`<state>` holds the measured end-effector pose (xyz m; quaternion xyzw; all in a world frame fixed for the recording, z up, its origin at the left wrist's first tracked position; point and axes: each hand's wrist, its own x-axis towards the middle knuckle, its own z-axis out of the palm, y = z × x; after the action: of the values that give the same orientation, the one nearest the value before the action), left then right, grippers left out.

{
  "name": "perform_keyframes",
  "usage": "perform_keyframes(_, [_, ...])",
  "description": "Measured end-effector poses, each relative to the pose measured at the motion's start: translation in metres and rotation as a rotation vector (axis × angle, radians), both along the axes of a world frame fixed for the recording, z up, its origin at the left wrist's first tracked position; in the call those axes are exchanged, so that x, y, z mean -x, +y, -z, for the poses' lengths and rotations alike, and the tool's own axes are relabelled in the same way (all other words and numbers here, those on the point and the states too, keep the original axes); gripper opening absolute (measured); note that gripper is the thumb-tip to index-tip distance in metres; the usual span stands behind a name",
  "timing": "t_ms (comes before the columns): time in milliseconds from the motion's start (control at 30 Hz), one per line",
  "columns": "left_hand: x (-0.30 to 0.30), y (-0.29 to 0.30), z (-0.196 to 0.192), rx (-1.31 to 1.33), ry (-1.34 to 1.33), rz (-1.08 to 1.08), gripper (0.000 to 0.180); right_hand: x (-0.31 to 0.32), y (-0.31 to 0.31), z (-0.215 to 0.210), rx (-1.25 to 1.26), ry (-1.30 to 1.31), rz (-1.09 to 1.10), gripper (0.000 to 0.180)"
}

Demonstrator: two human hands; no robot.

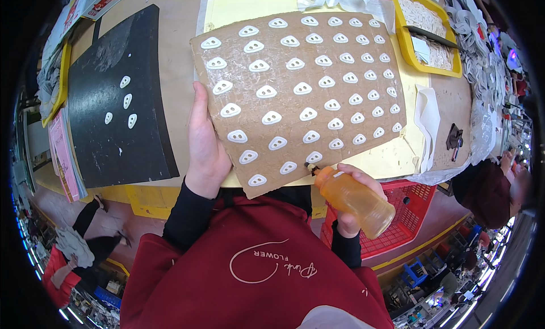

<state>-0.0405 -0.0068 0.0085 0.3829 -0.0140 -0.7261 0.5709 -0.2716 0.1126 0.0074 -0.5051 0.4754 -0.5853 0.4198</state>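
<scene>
My left hand (207, 150) grips the left edge of a brown cardboard sheet (244, 80), thumb lying along its rim and fingers hidden beneath. Rows of small white rounded-triangle pieces, each with two holes, cover the sheet; one such piece (314, 157) lies near its front edge. Wrapped around a translucent orange squeeze bottle (360, 203), my right hand (366, 184) keeps it tilted, with its dark nozzle (311, 169) right beside that piece. Whether the nozzle touches the piece, I cannot tell.
To the left, a black board (96, 147) carries several white pieces. Pale yellow sheets (238, 6) lie under the cardboard. A yellow basket (410, 49) of white pieces stands far right, near grey scraps. Below the table edge is a red crate (411, 207). Other people are on both sides.
</scene>
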Motion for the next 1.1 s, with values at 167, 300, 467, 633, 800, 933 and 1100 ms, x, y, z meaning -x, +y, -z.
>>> perform_keyframes(167, [0.0, 0.001, 0.002, 0.0, 0.009, -0.005, 0.054, -0.003, -0.002, -0.005, 0.0, 0.069, -0.007, 0.074])
perform_keyframes(300, [-0.001, 0.001, 0.003, -0.005, 0.007, -0.012, 0.054, -0.002, -0.008, -0.005, 0.003, 0.047, 0.016, 0.074])
perform_keyframes(467, [-0.001, 0.001, 0.005, -0.004, 0.009, -0.018, 0.054, 0.001, -0.018, -0.018, -0.108, 0.048, 0.023, 0.072])
perform_keyframes(633, [-0.001, 0.001, 0.007, 0.005, 0.031, -0.02, 0.056, -0.007, -0.036, -0.038, -0.216, -0.007, -0.041, 0.065])
perform_keyframes(800, [-0.003, 0.001, 0.009, 0.002, 0.006, -0.019, 0.057, -0.006, -0.055, -0.05, -0.134, 0.355, -0.161, 0.055])
perform_keyframes(933, [-0.002, 0.001, 0.008, 0.003, -0.022, -0.01, 0.058, -0.006, -0.065, -0.052, -0.125, 0.428, -0.122, 0.052])
perform_keyframes(1100, [-0.001, -0.001, 0.007, 0.032, -0.002, 0.018, 0.059, -0.009, -0.067, -0.054, -0.149, 0.26, -0.065, 0.05])
